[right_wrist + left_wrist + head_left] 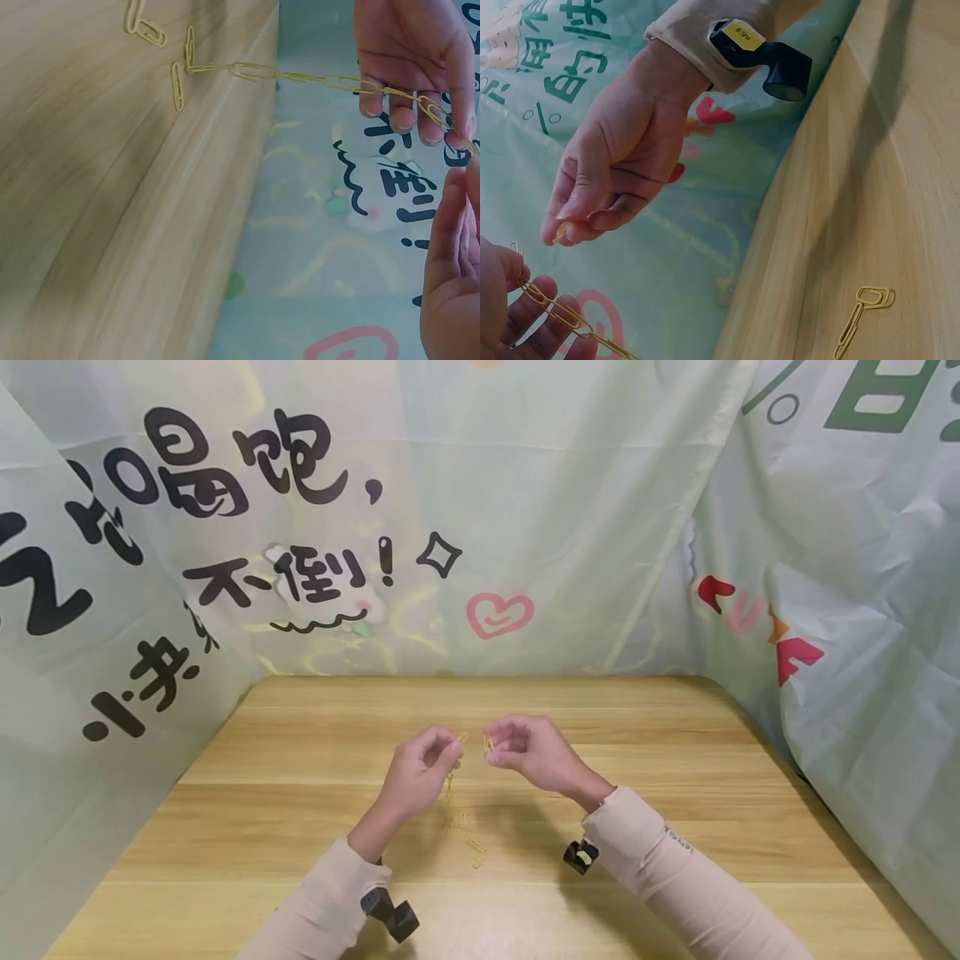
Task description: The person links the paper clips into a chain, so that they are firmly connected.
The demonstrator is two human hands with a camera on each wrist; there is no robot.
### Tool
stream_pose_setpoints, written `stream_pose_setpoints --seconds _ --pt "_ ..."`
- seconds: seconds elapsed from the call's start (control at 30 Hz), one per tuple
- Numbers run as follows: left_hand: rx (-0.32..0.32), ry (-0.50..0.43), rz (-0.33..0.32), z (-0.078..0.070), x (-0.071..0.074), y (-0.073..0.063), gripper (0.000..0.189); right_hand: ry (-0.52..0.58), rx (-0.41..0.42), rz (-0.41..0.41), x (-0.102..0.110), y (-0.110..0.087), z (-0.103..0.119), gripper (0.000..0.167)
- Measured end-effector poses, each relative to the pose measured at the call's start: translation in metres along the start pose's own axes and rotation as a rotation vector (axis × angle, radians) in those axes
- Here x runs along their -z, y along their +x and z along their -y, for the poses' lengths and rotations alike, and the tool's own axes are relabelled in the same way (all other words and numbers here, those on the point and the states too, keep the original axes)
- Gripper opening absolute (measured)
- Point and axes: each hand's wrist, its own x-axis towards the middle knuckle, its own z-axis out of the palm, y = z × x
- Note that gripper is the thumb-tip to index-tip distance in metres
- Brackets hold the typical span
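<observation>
I see the left hand [420, 774] with its grip closed on the upper end of a yellow paper-clip chain [300, 76] hanging toward the worktop [300, 827], the right hand [542, 756] pinching another clip [488, 744], so linking seems underway, needing careful alignment.

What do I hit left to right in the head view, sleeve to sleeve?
Left sleeve, left hand, pair of yellow paper clips on the table, right hand, right sleeve. Left out: the paper-clip chain, which overlaps the left hand.
</observation>
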Motion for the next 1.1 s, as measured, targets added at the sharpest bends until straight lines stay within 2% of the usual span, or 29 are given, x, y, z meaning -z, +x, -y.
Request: stream_pose_setpoints --seconds 0.27,0.47,0.77,1.1 --pt "-0.034 0.077 0.023 0.0012 0.0003 -0.0013 0.011 0.044 0.044 -0.038 -0.0028 0.0011 0.0047 0.032" --pt "-0.063 0.103 0.032 0.0018 0.0004 -0.0056 0.009 0.075 0.018 -0.033 -0.0076 0.001 0.0065 0.033" --pt "-0.089 0.11 0.038 -0.0006 -0.0013 -0.0008 0.012 0.09 0.02 -0.037 -0.0074 0.0034 0.0096 0.03" --pt "-0.062 0.089 0.017 0.0018 -0.0031 -0.0008 0.012 0.102 0.018 0.001 -0.0084 0.0035 0.0072 0.029"
